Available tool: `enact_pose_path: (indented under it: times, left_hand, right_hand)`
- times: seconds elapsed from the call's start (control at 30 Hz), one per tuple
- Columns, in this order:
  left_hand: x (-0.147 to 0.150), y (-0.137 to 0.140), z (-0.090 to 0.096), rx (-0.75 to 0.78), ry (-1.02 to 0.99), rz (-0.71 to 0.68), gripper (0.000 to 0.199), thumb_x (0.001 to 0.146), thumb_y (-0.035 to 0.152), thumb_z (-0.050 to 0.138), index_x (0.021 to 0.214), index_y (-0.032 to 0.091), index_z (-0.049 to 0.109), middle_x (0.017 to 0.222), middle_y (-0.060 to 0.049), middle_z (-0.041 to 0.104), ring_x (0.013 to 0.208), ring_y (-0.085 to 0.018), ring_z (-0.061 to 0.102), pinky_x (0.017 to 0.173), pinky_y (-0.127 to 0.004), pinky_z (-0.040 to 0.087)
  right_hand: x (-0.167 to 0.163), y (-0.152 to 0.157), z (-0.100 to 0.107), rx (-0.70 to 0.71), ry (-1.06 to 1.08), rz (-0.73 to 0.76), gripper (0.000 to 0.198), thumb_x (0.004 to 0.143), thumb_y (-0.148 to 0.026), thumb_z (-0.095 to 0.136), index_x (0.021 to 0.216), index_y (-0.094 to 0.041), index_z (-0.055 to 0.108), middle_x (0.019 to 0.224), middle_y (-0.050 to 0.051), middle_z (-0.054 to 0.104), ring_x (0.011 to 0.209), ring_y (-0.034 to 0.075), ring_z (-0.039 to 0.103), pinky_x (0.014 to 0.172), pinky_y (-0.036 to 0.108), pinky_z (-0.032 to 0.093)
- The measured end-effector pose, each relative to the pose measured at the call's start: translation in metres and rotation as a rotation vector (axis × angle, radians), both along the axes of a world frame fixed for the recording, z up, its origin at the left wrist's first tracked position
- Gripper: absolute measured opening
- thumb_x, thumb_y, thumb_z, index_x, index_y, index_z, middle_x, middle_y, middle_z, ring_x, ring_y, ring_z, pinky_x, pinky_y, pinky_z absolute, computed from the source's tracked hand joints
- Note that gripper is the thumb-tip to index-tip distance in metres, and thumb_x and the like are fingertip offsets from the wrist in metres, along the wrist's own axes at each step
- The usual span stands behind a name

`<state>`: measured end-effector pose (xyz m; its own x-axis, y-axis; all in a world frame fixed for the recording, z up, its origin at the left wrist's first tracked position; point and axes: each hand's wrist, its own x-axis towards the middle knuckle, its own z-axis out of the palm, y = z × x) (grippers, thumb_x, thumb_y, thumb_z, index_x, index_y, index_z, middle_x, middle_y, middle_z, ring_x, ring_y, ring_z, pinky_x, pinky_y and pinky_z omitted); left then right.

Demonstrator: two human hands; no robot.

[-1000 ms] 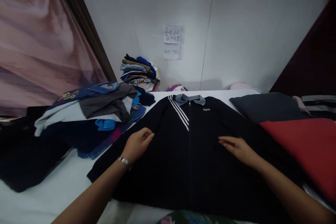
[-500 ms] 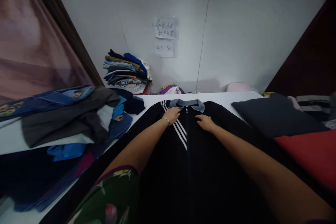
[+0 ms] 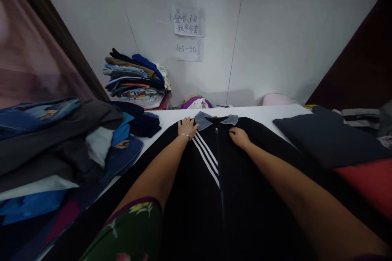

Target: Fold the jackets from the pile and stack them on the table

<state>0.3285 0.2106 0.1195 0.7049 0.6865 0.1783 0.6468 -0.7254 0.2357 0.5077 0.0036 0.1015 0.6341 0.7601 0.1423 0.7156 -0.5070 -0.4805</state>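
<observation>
A black zip-up jacket (image 3: pixel 245 195) lies front up, with a grey collar (image 3: pixel 203 120), three white diagonal stripes and a closed zip down the middle. Its sleeves run out to both sides toward me. My left hand (image 3: pixel 187 128), with a bracelet at the wrist, rests open on the shoulder beside the left collar flap, fingers spread over the cloth. Just below the right collar flap, my right hand (image 3: pixel 239 137) is closed, its bent fingers gripping the jacket's chest; the fingertips are partly hidden.
Loose jeans and dark clothes (image 3: pixel 61 138) heap up on the left of the white table (image 3: pixel 260 112). Behind them stands a folded clothes stack (image 3: pixel 134 79). A dark folded garment (image 3: pixel 327 136) and a red one (image 3: pixel 367 181) lie right. Paper signs (image 3: pixel 189 22) hang on the wall.
My left hand has moved left from the collar onto the shoulder and its fingers have spread. Both collar flaps now lie more spread out. My right hand stays near the right flap. The view has shifted slightly.
</observation>
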Motion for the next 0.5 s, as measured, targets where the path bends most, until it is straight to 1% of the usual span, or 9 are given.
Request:
enact_pose_path:
  times: [0.07,0.13,0.2,0.27,0.33,0.4,0.43,0.5]
  left_hand:
    - [-0.01,0.006,0.002,0.007,0.009,0.033,0.048,0.091,0.047,0.035,0.127,0.02,0.053,0.142,-0.015,0.043,0.133,-0.03,0.032,0.11,-0.054,0.012]
    - [-0.018,0.009,0.0,-0.043,0.035,0.042,0.051,0.09,0.05,0.036,0.13,0.022,0.051,0.142,-0.014,0.043,0.132,-0.031,0.032,0.109,-0.056,0.015]
    - [-0.024,0.008,-0.006,-0.098,0.066,0.041,0.055,0.089,0.054,0.036,0.135,0.025,0.045,0.148,-0.012,0.035,0.136,-0.032,0.026,0.108,-0.057,0.015]
    - [-0.026,0.004,-0.012,-0.123,0.088,0.043,0.06,0.088,0.057,0.035,0.139,0.026,0.041,0.152,-0.011,0.027,0.139,-0.032,0.019,0.109,-0.058,0.014]
    - [-0.027,-0.001,-0.015,-0.115,0.104,0.044,0.062,0.089,0.058,0.032,0.141,0.025,0.039,0.153,-0.011,0.025,0.14,-0.032,0.017,0.109,-0.059,0.012]
    - [-0.027,-0.003,-0.016,-0.097,0.122,0.041,0.063,0.089,0.058,0.029,0.141,0.024,0.038,0.153,-0.011,0.026,0.14,-0.031,0.018,0.109,-0.059,0.013]
    - [-0.027,-0.004,-0.015,-0.087,0.133,0.041,0.063,0.09,0.058,0.028,0.142,0.024,0.037,0.153,-0.01,0.026,0.14,-0.03,0.018,0.109,-0.059,0.015]
    - [-0.027,-0.004,-0.014,-0.069,0.152,0.045,0.063,0.09,0.059,0.027,0.141,0.025,0.038,0.153,-0.009,0.027,0.14,-0.029,0.019,0.109,-0.058,0.017]
  right_hand:
    - [0.009,0.0,0.014,0.069,0.006,-0.072,0.039,0.087,-0.032,0.037,0.111,-0.022,0.066,0.118,0.004,0.065,0.109,0.02,0.057,0.095,0.03,0.041]
    - [0.024,0.003,0.031,0.15,0.01,-0.175,0.044,0.09,-0.036,0.03,0.117,-0.02,0.062,0.119,0.006,0.063,0.108,0.021,0.057,0.093,0.031,0.042]
    - [0.042,0.011,0.048,0.197,0.03,-0.262,0.048,0.091,-0.039,0.028,0.116,-0.015,0.061,0.119,0.01,0.063,0.109,0.023,0.056,0.093,0.033,0.042]
    - [0.058,0.023,0.057,0.19,0.081,-0.306,0.048,0.092,-0.041,0.031,0.106,-0.011,0.065,0.109,0.014,0.066,0.102,0.025,0.06,0.088,0.034,0.044]
    - [0.07,0.037,0.057,0.144,0.155,-0.315,0.047,0.093,-0.043,0.035,0.093,-0.009,0.068,0.093,0.015,0.069,0.089,0.025,0.064,0.078,0.034,0.048]
    - [0.075,0.05,0.049,0.096,0.234,-0.324,0.044,0.092,-0.044,0.042,0.086,-0.008,0.067,0.081,0.013,0.068,0.078,0.022,0.065,0.07,0.033,0.05]
    - [0.075,0.056,0.043,0.08,0.264,-0.327,0.04,0.092,-0.043,0.045,0.088,-0.009,0.066,0.082,0.01,0.067,0.075,0.02,0.065,0.068,0.033,0.051]
    - [0.074,0.065,0.031,0.074,0.295,-0.319,0.032,0.091,-0.041,0.052,0.097,-0.011,0.063,0.091,0.007,0.066,0.078,0.016,0.063,0.071,0.034,0.053]
